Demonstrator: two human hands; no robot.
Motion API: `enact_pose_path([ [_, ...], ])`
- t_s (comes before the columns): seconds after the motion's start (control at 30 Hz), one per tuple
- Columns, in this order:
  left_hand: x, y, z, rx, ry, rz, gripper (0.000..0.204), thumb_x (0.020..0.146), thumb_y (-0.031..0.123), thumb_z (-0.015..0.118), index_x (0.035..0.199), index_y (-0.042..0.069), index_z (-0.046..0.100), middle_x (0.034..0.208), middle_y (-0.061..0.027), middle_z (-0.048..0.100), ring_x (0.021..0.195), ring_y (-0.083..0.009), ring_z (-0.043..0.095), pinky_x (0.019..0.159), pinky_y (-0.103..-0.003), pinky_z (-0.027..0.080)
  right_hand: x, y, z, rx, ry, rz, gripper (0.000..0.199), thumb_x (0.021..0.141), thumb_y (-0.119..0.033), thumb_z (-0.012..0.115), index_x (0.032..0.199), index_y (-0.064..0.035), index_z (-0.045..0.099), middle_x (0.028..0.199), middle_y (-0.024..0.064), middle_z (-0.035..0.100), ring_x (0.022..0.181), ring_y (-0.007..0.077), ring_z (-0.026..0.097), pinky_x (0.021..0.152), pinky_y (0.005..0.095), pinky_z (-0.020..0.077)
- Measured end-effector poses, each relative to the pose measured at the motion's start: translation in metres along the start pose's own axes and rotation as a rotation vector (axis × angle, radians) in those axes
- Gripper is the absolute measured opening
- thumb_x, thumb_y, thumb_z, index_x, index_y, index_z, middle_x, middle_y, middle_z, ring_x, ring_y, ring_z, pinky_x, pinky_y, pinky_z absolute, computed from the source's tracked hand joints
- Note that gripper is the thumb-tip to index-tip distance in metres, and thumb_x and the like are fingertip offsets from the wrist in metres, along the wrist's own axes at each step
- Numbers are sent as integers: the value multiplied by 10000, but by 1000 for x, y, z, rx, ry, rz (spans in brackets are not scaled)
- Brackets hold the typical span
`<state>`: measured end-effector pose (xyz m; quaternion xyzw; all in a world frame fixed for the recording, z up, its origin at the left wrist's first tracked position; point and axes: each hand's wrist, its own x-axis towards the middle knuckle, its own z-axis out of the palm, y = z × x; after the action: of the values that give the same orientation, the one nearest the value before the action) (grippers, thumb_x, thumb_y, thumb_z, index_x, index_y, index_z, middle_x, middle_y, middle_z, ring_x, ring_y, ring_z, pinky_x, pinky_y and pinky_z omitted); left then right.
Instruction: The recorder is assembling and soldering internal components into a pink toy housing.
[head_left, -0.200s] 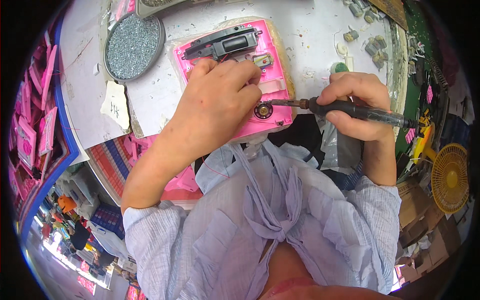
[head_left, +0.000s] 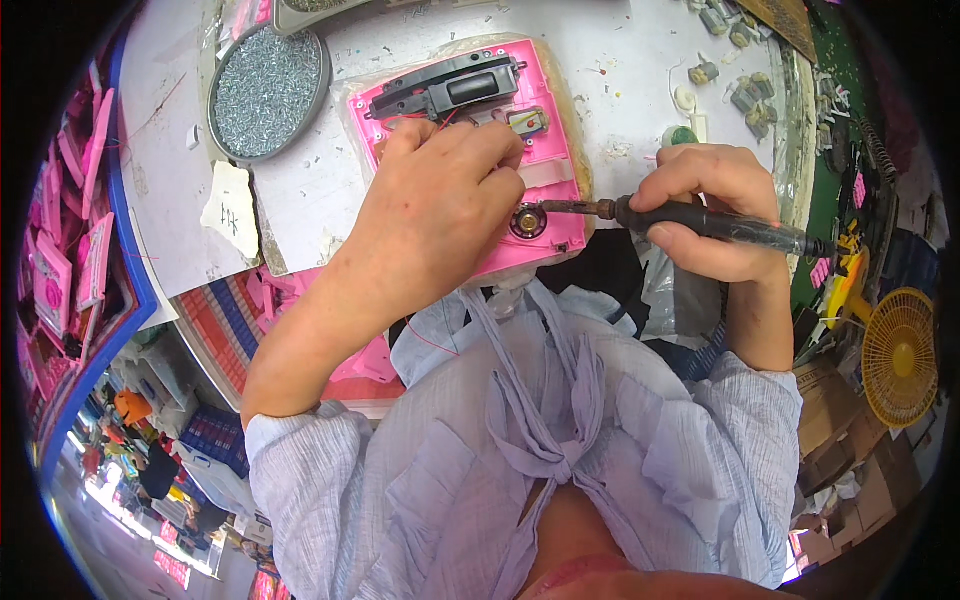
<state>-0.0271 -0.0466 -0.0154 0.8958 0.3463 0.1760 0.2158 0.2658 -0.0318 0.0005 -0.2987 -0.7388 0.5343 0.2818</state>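
Two bare hands meet over a pink casing (head_left: 541,80), which lies slightly tilted on a clear-wrapped pad on the white counter (head_left: 625,95), just in front of the person. The left hand (head_left: 440,205) rests over the casing's left part, narrow, with its fingers curled downward and bunched together; their tips are mostly hidden, so I cannot tell whether they pinch anything. Thin red wires (head_left: 403,118) show beside its knuckles, and a long black part (head_left: 445,95) sits in the casing just beyond them.

The right hand (head_left: 715,200) is closed around the dark handle of a soldering iron (head_left: 695,216), thumb below and fingers above. The iron points left, its metal end reaching the upper edge of a round speaker (head_left: 528,222) near the casing's lower right corner; whether it touches is too small to tell.

Further left on the counter stands a round dish (head_left: 326,85) filled with small screws (head_left: 265,92). Several small motors (head_left: 755,100) lie at upper right.
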Motion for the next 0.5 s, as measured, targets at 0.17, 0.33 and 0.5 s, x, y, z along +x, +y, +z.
enact_pose_path([
  [0.17,1,0,2,-11,16,4,172,750,62,748,888,76,647,1019,-55,618,926,-242,618,814,-397,419,1,-2,1,3,-2,15,208,822,-97,765,1004,-6,725,685,35,671,553,87,591,513,240,403],
  [0.33,2,0,2,-19,32,18,73,799,104,683,847,60,650,996,-54,608,902,-231,611,826,-401,419,2,-1,2,-29,6,42,196,812,-101,770,989,-26,732,670,25,664,544,77,584,508,238,401],
  [0.5,2,0,1,-18,24,22,73,796,103,682,846,63,647,1001,-55,609,906,-232,613,818,-405,423,3,0,3,-53,12,19,198,795,-94,770,981,-35,736,674,19,666,540,81,583,502,247,399],
])
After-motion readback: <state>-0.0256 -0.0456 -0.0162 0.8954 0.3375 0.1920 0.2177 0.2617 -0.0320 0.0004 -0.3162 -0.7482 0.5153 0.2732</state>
